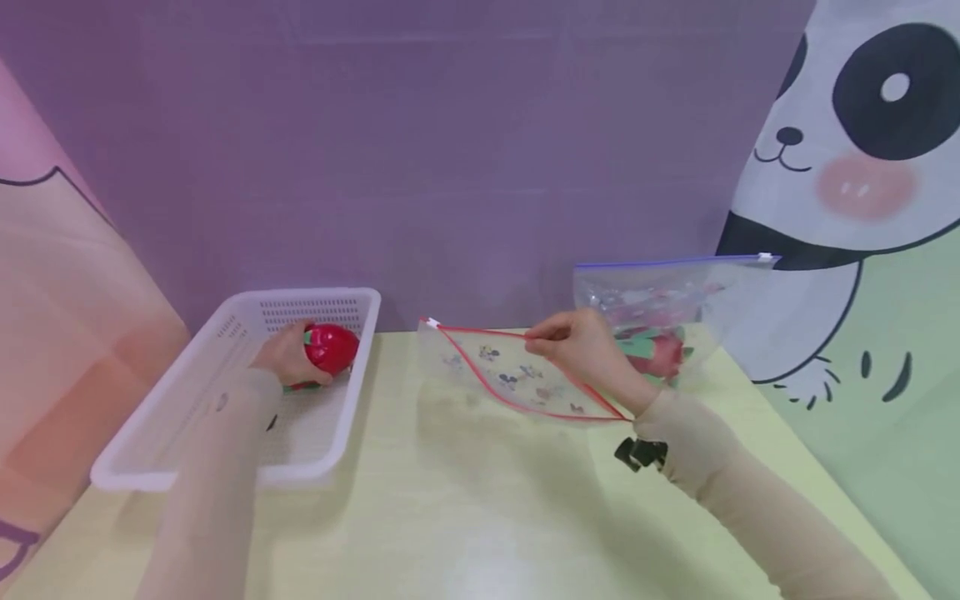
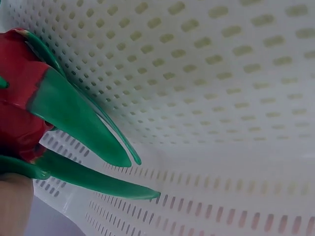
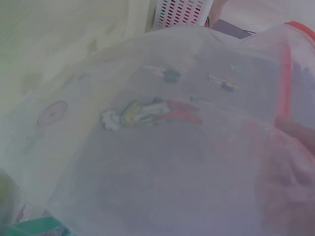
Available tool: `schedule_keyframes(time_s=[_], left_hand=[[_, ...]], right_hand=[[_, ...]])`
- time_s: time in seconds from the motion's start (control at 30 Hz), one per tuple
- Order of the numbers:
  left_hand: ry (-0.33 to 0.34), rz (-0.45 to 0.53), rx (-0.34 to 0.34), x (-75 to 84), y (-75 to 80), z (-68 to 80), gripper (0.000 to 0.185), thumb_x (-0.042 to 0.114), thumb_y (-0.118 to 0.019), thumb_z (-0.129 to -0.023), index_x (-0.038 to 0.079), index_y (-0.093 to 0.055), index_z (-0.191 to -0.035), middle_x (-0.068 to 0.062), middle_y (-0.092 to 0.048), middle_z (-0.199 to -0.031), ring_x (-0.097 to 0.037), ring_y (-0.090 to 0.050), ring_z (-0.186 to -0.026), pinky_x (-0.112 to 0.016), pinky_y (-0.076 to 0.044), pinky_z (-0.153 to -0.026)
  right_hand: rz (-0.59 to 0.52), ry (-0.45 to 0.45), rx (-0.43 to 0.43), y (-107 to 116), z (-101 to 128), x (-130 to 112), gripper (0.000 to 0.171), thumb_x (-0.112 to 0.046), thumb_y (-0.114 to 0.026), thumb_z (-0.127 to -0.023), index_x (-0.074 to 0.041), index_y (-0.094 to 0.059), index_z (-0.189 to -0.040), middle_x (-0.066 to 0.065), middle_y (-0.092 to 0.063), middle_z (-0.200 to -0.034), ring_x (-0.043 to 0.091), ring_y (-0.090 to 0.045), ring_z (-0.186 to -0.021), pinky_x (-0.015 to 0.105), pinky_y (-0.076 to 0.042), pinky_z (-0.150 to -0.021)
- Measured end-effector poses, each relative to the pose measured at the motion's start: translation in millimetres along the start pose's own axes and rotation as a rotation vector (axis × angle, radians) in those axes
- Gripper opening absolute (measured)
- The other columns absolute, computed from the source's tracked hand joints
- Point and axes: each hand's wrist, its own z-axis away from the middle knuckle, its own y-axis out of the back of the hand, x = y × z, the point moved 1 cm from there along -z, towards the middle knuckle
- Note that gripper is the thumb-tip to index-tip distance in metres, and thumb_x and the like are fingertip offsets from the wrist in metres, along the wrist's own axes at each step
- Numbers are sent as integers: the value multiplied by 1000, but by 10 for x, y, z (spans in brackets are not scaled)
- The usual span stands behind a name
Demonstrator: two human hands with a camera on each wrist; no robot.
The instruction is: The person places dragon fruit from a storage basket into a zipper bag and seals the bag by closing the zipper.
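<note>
Inside the white basket (image 1: 348, 433), my left hand (image 1: 288, 354) grips a glossy red artificial dragon fruit (image 1: 332, 348) near the basket's right wall. Long pointed green leaf scales (image 2: 78, 118) stick out from the fruit in the left wrist view. My right hand (image 1: 588, 350) pinches the red-edged rim of a clear zip bag (image 1: 517, 375) between thumb and fingers. The bag hangs over the table with its mouth spread apart and a white slider at its left corner. Small cartoon prints (image 3: 152, 114) cover its film in the right wrist view.
A second zip bag (image 1: 648, 304) with a blue closure stands behind my right hand, with red and green things in its bottom. The pale wooden table (image 1: 465, 517) meets a purple backdrop (image 1: 450, 167) at the back. A panda-print curtain (image 1: 862, 317) hangs on the right.
</note>
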Motion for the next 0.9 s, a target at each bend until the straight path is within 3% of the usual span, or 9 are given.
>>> schedule_keyframes(time_s=[0.3, 0.47, 0.67, 0.8, 0.9], left_hand=[[4, -21, 38, 94, 31, 63, 101, 37, -82, -58, -3, -27, -133, -26, -41, -124, -43, -43, -112, -58, -41, -93], [-3, -39, 80, 163, 146, 116, 100, 36, -81, -60, -5, -25, -132, -28, -41, -121, -44, -44, -109, -58, -43, -90], [-34, -122, 115, 397, 377, 234, 96, 35, -77, -65, -8, -25, -132, -31, -40, -120, -45, -44, -105, -56, -47, -84], [-5, -143, 100, 559, 448, 327, 96, 38, -75, -66, -10, -24, -132, -32, -39, -120, -44, -44, -103, -55, -47, -83], [29, -100, 102, 629, 472, 406, 97, 37, -75, -67, -10, -22, -133, -31, -39, -120, -43, -42, -104, -55, -48, -83]], right_hand=[[6, -11, -5, -25, 2, 78, 12, -18, -70, -81, -14, -73, -92, 5, -71, -92, 16, -65, -78, 27, -54, -66], [-3, -22, -5, -6, 4, 98, 13, -19, -69, -81, -14, -73, -92, 6, -71, -91, 14, -64, -76, 26, -53, -65], [5, -6, 1, 25, 27, 84, 13, -19, -69, -82, -14, -73, -93, 5, -70, -92, 15, -64, -77, 27, -53, -64], [5, -5, -4, 37, 46, 90, 13, -20, -69, -82, -14, -72, -94, 5, -70, -94, 15, -65, -78, 27, -53, -65], [0, -8, -8, 31, 52, 111, 14, -20, -69, -82, -14, -72, -94, 6, -70, -94, 15, -65, -78, 28, -54, -65]])
